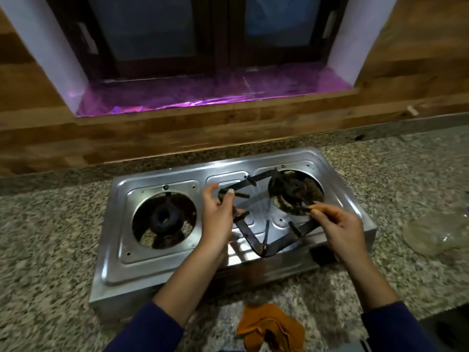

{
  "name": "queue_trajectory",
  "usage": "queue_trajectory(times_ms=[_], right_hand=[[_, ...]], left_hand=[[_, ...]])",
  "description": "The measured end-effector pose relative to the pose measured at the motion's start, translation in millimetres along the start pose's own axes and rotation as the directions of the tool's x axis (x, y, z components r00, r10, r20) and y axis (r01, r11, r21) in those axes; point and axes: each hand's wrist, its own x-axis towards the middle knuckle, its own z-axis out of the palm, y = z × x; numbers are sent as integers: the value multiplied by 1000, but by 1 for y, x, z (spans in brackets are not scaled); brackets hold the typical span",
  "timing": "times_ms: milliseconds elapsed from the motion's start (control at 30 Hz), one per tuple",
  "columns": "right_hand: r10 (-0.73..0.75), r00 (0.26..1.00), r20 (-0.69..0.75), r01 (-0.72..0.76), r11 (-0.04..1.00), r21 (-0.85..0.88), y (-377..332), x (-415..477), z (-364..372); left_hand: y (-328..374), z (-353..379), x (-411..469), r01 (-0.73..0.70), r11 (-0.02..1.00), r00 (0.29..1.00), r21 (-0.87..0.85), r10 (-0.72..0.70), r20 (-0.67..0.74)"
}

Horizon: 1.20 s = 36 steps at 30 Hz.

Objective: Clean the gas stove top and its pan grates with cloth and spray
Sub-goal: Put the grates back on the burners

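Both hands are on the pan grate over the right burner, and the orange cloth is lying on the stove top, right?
Not quite. In the head view the orange cloth lies on the granite counter in front of the stove. Both hands, left and right, do hold the pan grate.

Single view only, from a head-worn wide-angle camera. It looks forward and steeply down from above the counter's (50, 237) near edge, close over the stove (142, 260). It faces the wall and window (215, 47) behind. Straight lines bow toward the frame edges.
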Motion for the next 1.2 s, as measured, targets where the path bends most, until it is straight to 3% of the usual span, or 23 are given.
queue_trajectory(times_ms=[67,167,267,400,533,700,900,1200], right_hand=[[-13,1000,3,13,1000,-6,6,17,-23],[-31,998,46,32,999,-20,13,42,-49],[-33,992,121,34,999,-8,21,72,-65],[-3,978,207,-8,999,51,29,108,-80],[-2,949,316,28,996,-80,32,143,-82],[30,897,441,83,969,-234,41,192,-67],[-94,834,544,315,890,-329,51,225,-31],[-110,841,530,339,871,-356,61,243,-19]], left_hand=[[-4,7,11,-20,989,991,147,0,130],[-12,20,14,-91,970,970,226,35,239],[-16,41,20,-225,916,960,332,150,236],[-26,59,29,-376,763,927,526,321,197],[-33,62,27,-445,658,889,607,405,213],[-49,77,15,-510,622,853,594,452,259],[-64,99,6,-499,557,851,664,460,253],[-67,100,21,-419,533,888,735,410,209]])
